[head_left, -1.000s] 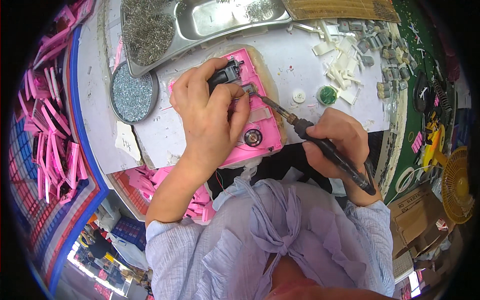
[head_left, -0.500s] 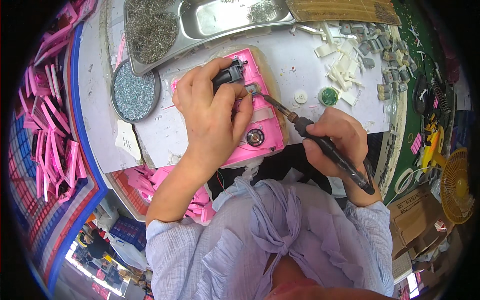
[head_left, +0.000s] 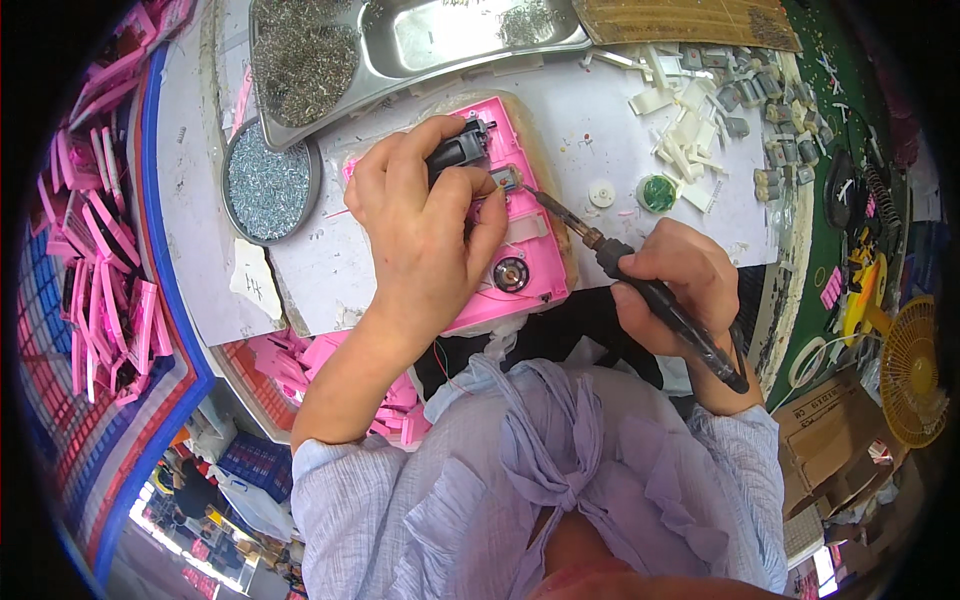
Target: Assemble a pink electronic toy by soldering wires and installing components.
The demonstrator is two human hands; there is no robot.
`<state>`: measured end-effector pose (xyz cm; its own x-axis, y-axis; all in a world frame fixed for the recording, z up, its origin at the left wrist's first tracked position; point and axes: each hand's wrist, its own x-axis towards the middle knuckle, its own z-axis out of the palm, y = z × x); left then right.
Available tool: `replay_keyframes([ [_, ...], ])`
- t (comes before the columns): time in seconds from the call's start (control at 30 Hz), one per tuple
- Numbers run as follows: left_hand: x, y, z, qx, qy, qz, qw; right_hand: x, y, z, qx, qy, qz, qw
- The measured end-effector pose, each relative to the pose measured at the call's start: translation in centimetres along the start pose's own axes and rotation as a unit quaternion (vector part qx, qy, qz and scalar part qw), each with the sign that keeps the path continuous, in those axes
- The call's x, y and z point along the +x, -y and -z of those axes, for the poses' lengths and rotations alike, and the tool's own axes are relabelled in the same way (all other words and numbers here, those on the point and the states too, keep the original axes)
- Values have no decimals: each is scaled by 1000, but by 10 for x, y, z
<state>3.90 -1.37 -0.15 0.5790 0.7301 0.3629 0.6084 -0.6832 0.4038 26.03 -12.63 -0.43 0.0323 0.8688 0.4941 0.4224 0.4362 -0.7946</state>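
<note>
A pink plastic housing (head_left: 535, 250) lies on a padded rest in front of me, with a round metal-centred part (head_left: 510, 274) set in its near end. My left hand (head_left: 425, 215) reaches over the housing. Its thumb and forefinger are bent together beside a small metal motor (head_left: 506, 178), and what they pinch is hidden. Its other fingers curl by a black plastic part (head_left: 460, 150). In my right hand (head_left: 685, 285) is a soldering iron (head_left: 655, 290), gripped by its black handle. The iron's tip points at the motor, a short gap away from it.
Metal trays (head_left: 420, 65) of small parts and a round bowl of screws (head_left: 268, 185) stand at the far left. White plastic pieces (head_left: 685, 135) and small motors (head_left: 790, 140) pile up at right. Near the iron is a small green-filled pot (head_left: 657, 192). Pink housings (head_left: 105, 290) fill a left-hand crate.
The soldering iron and my right hand have shifted slightly right, drawing the tip back from the small motor. My left hand and the pink housing stay put.
</note>
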Motion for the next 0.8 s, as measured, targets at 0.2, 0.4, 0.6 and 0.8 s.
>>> replay_keyframes([
  [0.2,-2,4,-4,-8,-22,-12,1000,1,0,1,0,4,0,1000],
  [0.4,-1,6,-2,-32,-36,-11,999,3,0,5,-1,6,-5,1000],
  [0.6,5,5,-1,-52,-40,-1,998,7,-3,4,0,-4,5,1000],
  [0.8,14,-3,4,39,1,-23,999,15,-7,4,-8,11,26,1000],
])
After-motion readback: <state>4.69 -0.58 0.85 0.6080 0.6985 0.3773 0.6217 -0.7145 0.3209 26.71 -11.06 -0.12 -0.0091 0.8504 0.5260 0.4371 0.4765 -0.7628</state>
